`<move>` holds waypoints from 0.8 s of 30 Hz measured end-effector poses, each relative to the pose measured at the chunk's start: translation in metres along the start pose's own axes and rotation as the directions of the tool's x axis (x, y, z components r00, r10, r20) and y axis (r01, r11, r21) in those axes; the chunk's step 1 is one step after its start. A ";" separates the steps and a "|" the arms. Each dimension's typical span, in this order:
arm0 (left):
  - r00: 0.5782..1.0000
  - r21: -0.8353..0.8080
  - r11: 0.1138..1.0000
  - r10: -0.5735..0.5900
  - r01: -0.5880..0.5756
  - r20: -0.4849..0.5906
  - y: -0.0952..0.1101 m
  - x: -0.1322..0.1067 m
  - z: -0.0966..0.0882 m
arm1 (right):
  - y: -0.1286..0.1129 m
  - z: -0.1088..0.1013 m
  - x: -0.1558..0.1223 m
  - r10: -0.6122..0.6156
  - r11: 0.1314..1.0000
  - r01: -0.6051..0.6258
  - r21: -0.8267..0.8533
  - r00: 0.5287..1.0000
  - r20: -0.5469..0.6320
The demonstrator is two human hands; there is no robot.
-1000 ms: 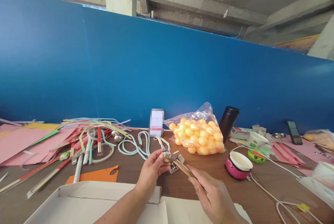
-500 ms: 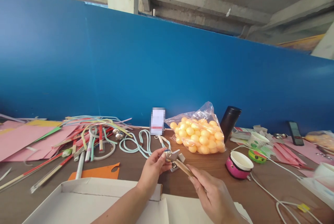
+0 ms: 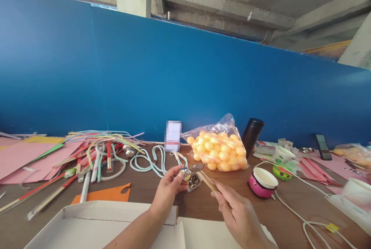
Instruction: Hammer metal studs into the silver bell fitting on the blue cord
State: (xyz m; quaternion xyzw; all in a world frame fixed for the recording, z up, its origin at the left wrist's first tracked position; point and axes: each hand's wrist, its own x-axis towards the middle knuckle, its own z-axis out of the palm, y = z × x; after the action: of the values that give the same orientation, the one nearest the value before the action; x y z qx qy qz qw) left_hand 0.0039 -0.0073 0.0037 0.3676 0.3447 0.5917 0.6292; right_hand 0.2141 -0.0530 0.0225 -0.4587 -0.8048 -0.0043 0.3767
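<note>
Head view shows me, from my distant seat, both hands above the brown bench. Left hand has its grip closed on a shiny silver ball, held between thumb and fingers. Right hand has its grip clenched around a wooden-handled tool, whose far end points toward the ball; I cannot tell its exact kind. Near the ball, a small box contains metal pieces. Behind it lies a transparent bag of orange balls.
</note>
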 end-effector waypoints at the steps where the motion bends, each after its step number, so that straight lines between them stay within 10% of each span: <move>1: 1.000 0.003 1.000 0.003 -0.003 0.002 0.000 0.000 0.000 | 0.001 0.000 0.000 0.006 1.000 -0.006 -0.005 1.000 0.016; 24: 0.999 -0.096 0.995 -0.020 0.023 0.029 0.002 0.000 -0.001 | 0.003 0.001 -0.002 0.026 0.999 -0.026 0.022 1.000 0.008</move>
State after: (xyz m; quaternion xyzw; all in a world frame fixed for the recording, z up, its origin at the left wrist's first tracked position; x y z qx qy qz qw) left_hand 0.0025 -0.0072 0.0050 0.3414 0.3111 0.5957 0.6571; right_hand 0.2162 -0.0526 0.0198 -0.4649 -0.8002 0.0116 0.3786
